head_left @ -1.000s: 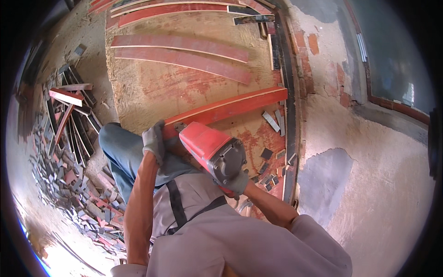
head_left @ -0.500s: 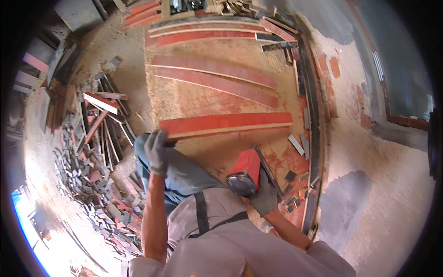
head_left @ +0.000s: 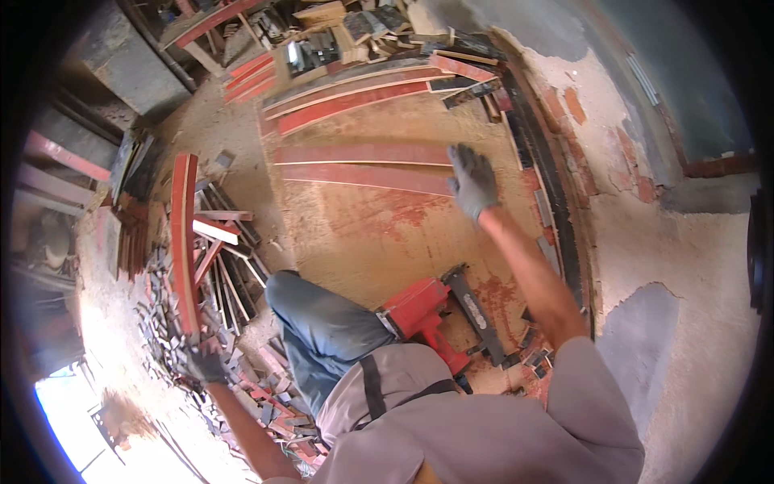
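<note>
At the left, my gloved left hand [head_left: 203,360] is closed around the lower end of a long red board [head_left: 185,242], which points away from me above a heap of offcuts. My gloved right hand [head_left: 474,181] has reached to the right ends of two flat red wooden strips, the far strip [head_left: 363,155] and the near strip [head_left: 371,178]. Its fingers are apart over those ends and cover them. A red nail gun [head_left: 419,309] with a black magazine lies beside my bent knee, with no hand on it.
A large dusty wooden work surface [head_left: 363,242] spreads in front of me. Longer red strips [head_left: 355,101] lie along its far edge. Offcuts [head_left: 242,387] and loose slats [head_left: 230,274] heap at the left. A patched wall [head_left: 637,234] stands on the right.
My left hand has swung the red board off the work surface to the left. My right hand has let go of the nail gun and moved forward to the two strips.
</note>
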{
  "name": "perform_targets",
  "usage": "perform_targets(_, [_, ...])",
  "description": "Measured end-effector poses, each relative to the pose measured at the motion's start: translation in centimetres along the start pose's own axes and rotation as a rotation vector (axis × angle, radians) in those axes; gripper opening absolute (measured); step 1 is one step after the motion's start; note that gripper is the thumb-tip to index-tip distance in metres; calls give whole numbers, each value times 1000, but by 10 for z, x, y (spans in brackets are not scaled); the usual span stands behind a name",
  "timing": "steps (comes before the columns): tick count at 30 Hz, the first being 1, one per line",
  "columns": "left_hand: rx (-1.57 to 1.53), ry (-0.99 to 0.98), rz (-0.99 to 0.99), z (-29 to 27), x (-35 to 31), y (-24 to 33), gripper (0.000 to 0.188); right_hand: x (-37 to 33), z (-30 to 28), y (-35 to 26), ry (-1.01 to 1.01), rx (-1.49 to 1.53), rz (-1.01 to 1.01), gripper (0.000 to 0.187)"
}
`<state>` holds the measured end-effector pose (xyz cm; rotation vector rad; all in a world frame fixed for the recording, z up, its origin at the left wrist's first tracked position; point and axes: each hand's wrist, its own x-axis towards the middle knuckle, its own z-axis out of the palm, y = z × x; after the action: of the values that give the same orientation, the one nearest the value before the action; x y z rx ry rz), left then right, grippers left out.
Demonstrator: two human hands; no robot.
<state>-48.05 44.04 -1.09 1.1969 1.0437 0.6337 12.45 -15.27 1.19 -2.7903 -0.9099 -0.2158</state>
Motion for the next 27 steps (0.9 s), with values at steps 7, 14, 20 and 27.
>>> perform_targets(7, [-164,274,-225,172,-84,-23,61,54,-5,19,-515,-81,-71,36])
perform_targets(14, [-98,176,-216,215,-102,-34,55,-23,-13,4,-471,275,-142,19])
perform_targets(20, [26,16,2,288,-108,-19,45,-72,-4,-38,-253,121,25,31])
perform_targets(27, [36,-238,199,352,-95,-17,58,-98,-37,-20,-208,292,-39,36])
